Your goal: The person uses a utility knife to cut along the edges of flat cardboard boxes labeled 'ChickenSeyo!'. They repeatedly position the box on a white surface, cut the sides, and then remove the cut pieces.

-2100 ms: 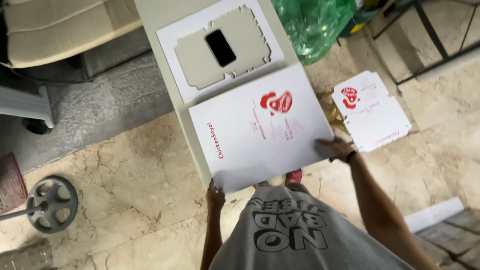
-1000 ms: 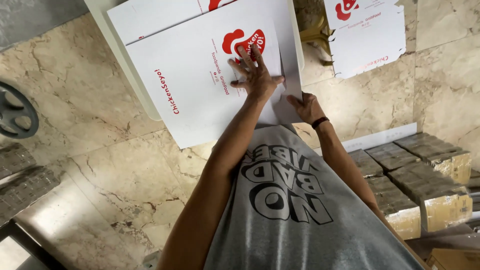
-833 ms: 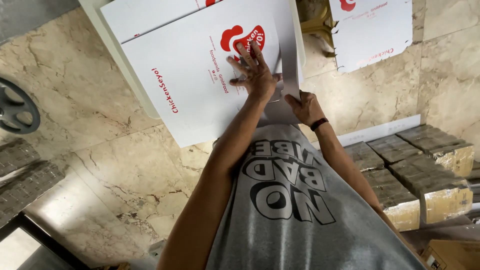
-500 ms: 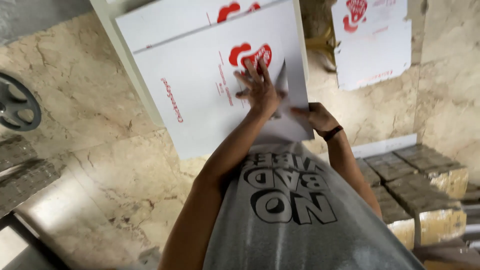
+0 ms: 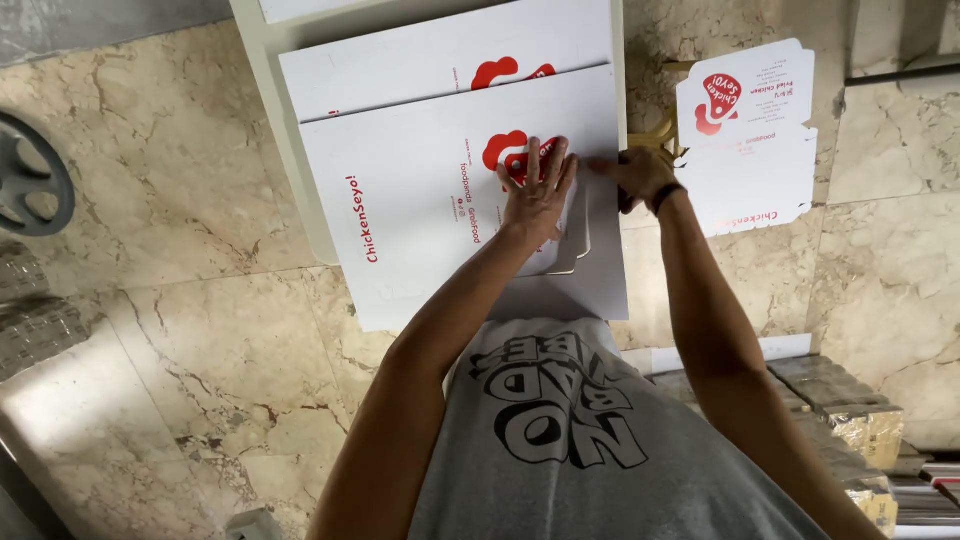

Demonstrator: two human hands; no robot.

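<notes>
on the white table (image 5: 268,90) — left hand (image 5: 537,192) flat, fingers spread, on flattened box sheet (image 5: 420,200) | right hand (image 5: 640,175) pinching its right edge

Top cardboard sheet (image 5: 420,210): white, red blob logo at 12 o'clock end, thin red lettering. Second sheet (image 5: 440,70) at 12 o'clock of it: same white, red logo. Die-cut box blank (image 5: 750,150) on floor at 3 o'clock: white, red emblem and text. Table (image 5: 280,120): off-white. Floor (image 5: 180,350): beige marble, brown veining. Shirt (image 5: 560,440): grey, black outlined lettering. Wristband (image 5: 664,193): black. Round stand base (image 5: 30,170) at 9 o'clock: grey.
</notes>
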